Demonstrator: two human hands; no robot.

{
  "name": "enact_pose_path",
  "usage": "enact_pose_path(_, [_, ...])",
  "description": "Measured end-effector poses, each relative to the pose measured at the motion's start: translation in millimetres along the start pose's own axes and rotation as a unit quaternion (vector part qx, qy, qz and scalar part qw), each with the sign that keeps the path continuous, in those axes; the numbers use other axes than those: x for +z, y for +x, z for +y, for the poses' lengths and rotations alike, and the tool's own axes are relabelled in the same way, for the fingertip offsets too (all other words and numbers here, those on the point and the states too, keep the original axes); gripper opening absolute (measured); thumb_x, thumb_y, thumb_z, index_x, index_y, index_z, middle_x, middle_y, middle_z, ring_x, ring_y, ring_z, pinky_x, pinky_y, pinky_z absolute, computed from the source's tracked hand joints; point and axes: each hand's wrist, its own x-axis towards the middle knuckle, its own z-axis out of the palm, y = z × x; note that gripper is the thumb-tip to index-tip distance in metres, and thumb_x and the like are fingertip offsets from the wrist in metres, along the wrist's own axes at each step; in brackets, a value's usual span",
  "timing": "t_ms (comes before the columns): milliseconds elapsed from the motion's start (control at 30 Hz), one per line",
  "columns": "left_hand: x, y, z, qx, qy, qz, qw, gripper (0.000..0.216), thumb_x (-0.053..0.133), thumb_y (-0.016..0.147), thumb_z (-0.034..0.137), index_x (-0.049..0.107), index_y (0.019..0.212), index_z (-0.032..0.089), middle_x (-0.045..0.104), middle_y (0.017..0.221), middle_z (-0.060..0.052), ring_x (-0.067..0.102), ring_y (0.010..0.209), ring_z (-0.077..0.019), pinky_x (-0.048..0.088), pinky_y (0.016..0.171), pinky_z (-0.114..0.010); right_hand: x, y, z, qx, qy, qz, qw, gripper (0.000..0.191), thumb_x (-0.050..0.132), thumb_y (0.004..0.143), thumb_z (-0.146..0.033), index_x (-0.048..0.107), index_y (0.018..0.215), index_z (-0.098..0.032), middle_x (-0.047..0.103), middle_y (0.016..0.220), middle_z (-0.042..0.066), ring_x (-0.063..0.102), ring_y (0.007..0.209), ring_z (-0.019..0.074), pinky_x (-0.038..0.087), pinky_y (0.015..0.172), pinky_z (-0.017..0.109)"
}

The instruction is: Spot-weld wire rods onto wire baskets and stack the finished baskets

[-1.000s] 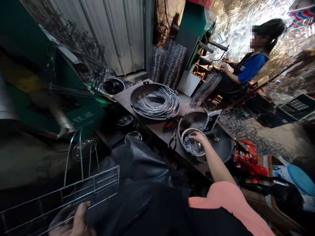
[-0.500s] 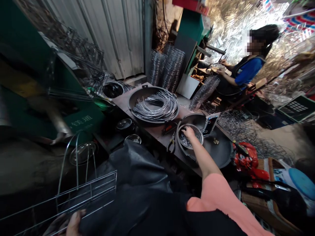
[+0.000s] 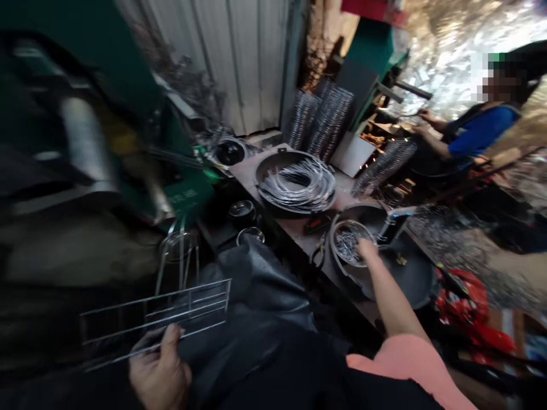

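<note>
Left hand (image 3: 160,367) is clenched on a wire rack (image 3: 156,319), long axis running left-right, rising slightly rightward. Right hand (image 3: 367,249) is at a steel bowl (image 3: 348,223) of wire bits (image 3: 347,244), can't tell if it's gripping.

Hands: two, a left hand (image 3: 160,367) and a right hand (image 3: 368,248)
Co-workers: one person (image 3: 481,134)
Racks: one wire rack (image 3: 156,322), in the left hand
Pans: three black pans (image 3: 294,156)
Bowls holding wire pieces: one steel bowl (image 3: 342,242)
Wire bundles: one bundle of bent wire (image 3: 299,188)
Ring stacks: three stacks of wire rings (image 3: 330,121)
Pliers: one pair of pliers (image 3: 317,256)
</note>
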Motion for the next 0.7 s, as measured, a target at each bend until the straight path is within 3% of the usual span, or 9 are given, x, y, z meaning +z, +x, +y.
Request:
enact_pose_path(67, [5.3,-0.8,-0.7,0.001,-0.014,0.028,1.0,0.025,0.066,0.068,0.037,0.054,0.074,0.016,0.057,0.065,0.002,0.054,0.055,-0.012,0.044,0.052,-0.024,-14.8,-6.2,-3.7,0.004,-0.019,0.001,1.0,0.03,0.043,0.082,-0.006,0.069,0.096,-0.005,0.065,0.101,0.026,0.063,0.097,0.0335,0.049,0.075,0.039])
enact_pose_path(167, [10.2,1.7,-4.9,0.001,-0.064,0.039,0.997,0.028,0.067,0.066,0.039,0.054,0.075,0.016,0.057,0.064,0.001,0.056,0.059,-0.0127,0.045,0.058,-0.025,-37.2,-12.5,-28.9,-0.007,-0.033,0.035,0.999,0.03,0.042,0.085,-0.016,0.069,0.092,-0.003,0.064,0.097,0.029,0.063,0.094,0.0371,0.048,0.072,0.044])
enact_pose_path(267, [10.4,3.4,-9.7,0.004,-0.113,0.033,0.993,0.029,0.069,0.066,0.039,0.054,0.077,0.016,0.057,0.064,0.001,0.054,0.059,-0.0124,0.044,0.059,-0.025,-48.4,-36.9,-93.1,-0.149,0.093,0.08,0.981,0.031,0.043,0.087,-0.031,0.066,0.086,-0.01,0.066,0.09,0.021,0.063,0.088,0.0308,0.047,0.073,0.038])
enact_pose_path(300, [9.7,3.0,-11.0,0.009,-0.12,0.028,0.992,0.028,0.069,0.067,0.039,0.055,0.077,0.016,0.057,0.064,0.001,0.054,0.059,-0.0121,0.043,0.059,-0.025,-48.1,-51.7,-122.2,-0.224,0.173,0.068,0.957,0.03,0.043,0.086,-0.034,0.065,0.083,-0.013,0.067,0.087,0.017,0.063,0.085,0.0271,0.047,0.071,0.034])
enact_pose_path(367, [7.5,1.1,-13.0,0.019,-0.127,0.019,0.991,0.024,0.067,0.07,0.037,0.055,0.074,0.016,0.056,0.065,0.001,0.053,0.06,-0.0114,0.042,0.06,-0.024,-42.8,-88.1,-185.3,-0.347,0.338,-0.023,0.875,0.032,0.043,0.084,-0.041,0.062,0.076,-0.016,0.065,0.076,0.009,0.061,0.073,0.0206,0.045,0.063,0.028])
enact_pose_path(433, [4.5,-1.3,-14.8,0.023,-0.139,0.018,0.99,0.023,0.067,0.072,0.036,0.055,0.072,0.016,0.055,0.064,0.001,0.051,0.061,-0.0109,0.041,0.06,-0.023,-35.3,-126.6,-245.7,-0.4,0.444,-0.141,0.79,0.036,0.048,0.078,-0.05,0.057,0.069,-0.017,0.058,0.062,0.002,0.054,0.057,0.0154,0.04,0.053,0.025])
enact_pose_path(500, [0.6,-3.3,-16.7,0.016,-0.153,0.022,0.988,0.023,0.067,0.071,0.036,0.054,0.071,0.016,0.055,0.064,0.001,0.051,0.061,-0.0108,0.041,0.06,-0.023,-30.6,-160.1,-293.7,-0.425,0.502,-0.215,0.722,0.037,0.055,0.072,-0.054,0.054,0.065,-0.017,0.053,0.056,-0.001,0.048,0.051,0.0117,0.037,0.049,0.023])
enact_pose_path(600, [-6.3,-3.8,-18.5,0.005,-0.159,0.022,0.987,0.025,0.068,0.071,0.038,0.054,0.071,0.016,0.055,0.063,0.001,0.051,0.061,-0.011,0.041,0.061,-0.023,-32.6,-193.0,-333.9,-0.457,0.534,-0.26,0.663,0.037,0.058,0.07,-0.053,0.054,0.064,-0.017,0.051,0.054,-0.002,0.045,0.049,0.0101,0.035,0.048,0.022])
enact_pose_path(700, [-13.5,0.5,-17.6,0.002,-0.155,0.013,0.988,0.027,0.068,0.07,0.039,0.054,0.071,0.017,0.055,0.062,0.002,0.051,0.06,-0.0111,0.041,0.061,-0.023,-39.6,-205.0,-345.7,-0.491,0.537,-0.239,0.643,0.034,0.055,0.075,-0.05,0.053,0.064,-0.017,0.05,0.054,-0.003,0.045,0.052,0.0104,0.034,0.05,0.023])
